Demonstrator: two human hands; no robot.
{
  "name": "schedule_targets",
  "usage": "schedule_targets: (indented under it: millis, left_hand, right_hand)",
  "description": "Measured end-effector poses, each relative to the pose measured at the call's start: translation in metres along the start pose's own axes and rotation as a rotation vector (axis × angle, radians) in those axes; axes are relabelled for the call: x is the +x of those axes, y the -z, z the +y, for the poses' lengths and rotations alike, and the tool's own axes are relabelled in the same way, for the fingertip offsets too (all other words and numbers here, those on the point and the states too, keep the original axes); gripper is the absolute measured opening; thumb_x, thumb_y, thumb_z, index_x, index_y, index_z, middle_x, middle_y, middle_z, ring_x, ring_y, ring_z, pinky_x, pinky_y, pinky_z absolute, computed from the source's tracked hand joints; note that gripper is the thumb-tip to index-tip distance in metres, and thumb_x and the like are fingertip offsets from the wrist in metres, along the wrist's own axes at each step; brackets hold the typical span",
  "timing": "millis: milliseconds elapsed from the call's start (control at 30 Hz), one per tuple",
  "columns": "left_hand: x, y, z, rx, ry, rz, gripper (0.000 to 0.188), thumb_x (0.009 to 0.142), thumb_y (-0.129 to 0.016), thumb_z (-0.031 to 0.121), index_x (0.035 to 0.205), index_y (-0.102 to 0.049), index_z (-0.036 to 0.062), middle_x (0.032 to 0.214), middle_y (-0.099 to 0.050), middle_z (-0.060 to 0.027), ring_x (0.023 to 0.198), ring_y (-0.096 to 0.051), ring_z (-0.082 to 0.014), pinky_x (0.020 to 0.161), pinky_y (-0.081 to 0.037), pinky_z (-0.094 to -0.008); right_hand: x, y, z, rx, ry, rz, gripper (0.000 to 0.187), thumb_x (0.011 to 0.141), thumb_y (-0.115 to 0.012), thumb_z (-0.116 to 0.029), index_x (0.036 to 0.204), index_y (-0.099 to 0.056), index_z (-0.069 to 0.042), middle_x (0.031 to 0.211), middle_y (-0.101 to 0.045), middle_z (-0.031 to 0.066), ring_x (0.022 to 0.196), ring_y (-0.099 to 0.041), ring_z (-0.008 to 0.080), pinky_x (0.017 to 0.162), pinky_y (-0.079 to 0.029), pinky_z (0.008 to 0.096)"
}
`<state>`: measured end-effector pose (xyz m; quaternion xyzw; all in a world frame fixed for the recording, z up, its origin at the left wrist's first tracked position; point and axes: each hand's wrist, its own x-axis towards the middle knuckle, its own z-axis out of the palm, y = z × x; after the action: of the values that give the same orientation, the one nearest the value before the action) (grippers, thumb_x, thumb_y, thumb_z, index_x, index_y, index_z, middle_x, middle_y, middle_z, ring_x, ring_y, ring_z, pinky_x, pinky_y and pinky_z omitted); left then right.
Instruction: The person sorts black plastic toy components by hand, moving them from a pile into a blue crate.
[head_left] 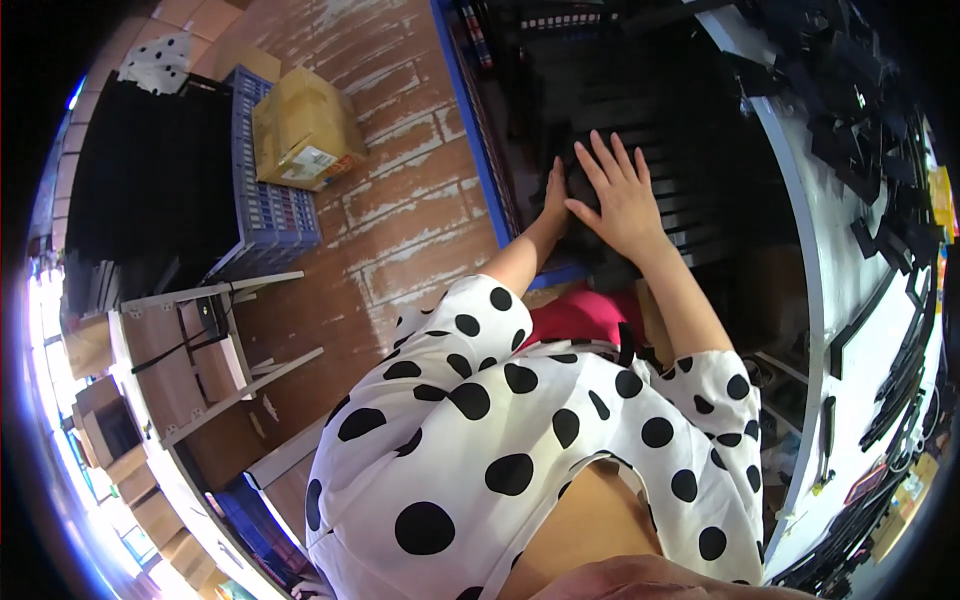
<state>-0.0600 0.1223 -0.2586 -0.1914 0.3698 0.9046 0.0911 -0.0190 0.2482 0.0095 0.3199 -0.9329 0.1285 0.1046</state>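
Before me is a blue crate (487,178) filled with dark, flat black pieces (690,135) packed in rows; their exact kind is too dark to make out. My right hand (624,205) lies over them, palm down, its fingers stretched and spread. Close to its thumb, my left hand (556,200) is turned on edge with straight fingers, near the crate's left side. Neither hand grips anything that I can see. Whether the palms press on the black pieces is hidden.
To the right, a white table (800,215) bears a heap of black parts (850,110). At left, a cardboard box (310,130) sits on a blue-grey crate (275,205) beside a large black stack (150,180). A pale wooden frame (190,375) stands nearer.
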Motion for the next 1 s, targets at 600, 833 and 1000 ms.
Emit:
schedule_targets:
  millis: [600, 833, 1000]
  left_hand:
    - [0.181, 0.010, 0.134, 0.036, -0.244, 0.065, 0.074, 0.099, -0.039, 0.059, 0.143, -0.044, -0.0005, 0.134, -0.056, -0.0177, 0.128, -0.051, -0.0305, 0.107, -0.039, -0.0409]
    - [0.178, -0.047, 0.094, -0.068, 0.143, -0.142, 0.090, 0.090, -0.024, 0.079, 0.148, -0.039, 0.0117, 0.141, -0.050, -0.0156, 0.127, -0.048, -0.0377, 0.107, -0.038, -0.0506]
    - [0.100, -0.130, 0.180, 0.260, 0.632, 0.487, 0.091, 0.089, -0.029, 0.080, 0.148, -0.039, 0.0116, 0.147, -0.045, -0.0141, 0.136, -0.038, -0.0351, 0.106, -0.036, -0.0505]
  right_hand:
    - [-0.022, 0.031, 0.030, 0.050, -0.098, -0.212, 0.083, 0.080, -0.064, -0.060, 0.147, -0.043, -0.017, 0.154, -0.038, 0.0115, 0.144, -0.030, 0.0333, 0.118, -0.021, 0.0490]
    - [-0.011, 0.028, 0.023, 0.080, -0.120, -0.264, 0.081, 0.079, -0.067, -0.059, 0.147, -0.043, -0.021, 0.154, -0.038, 0.0085, 0.144, -0.032, 0.0299, 0.118, -0.022, 0.0484]
    - [-0.006, 0.033, 0.019, 0.063, -0.125, -0.267, 0.082, 0.078, -0.068, -0.059, 0.147, -0.043, -0.021, 0.154, -0.038, 0.0080, 0.143, -0.033, 0.0305, 0.118, -0.022, 0.0486]
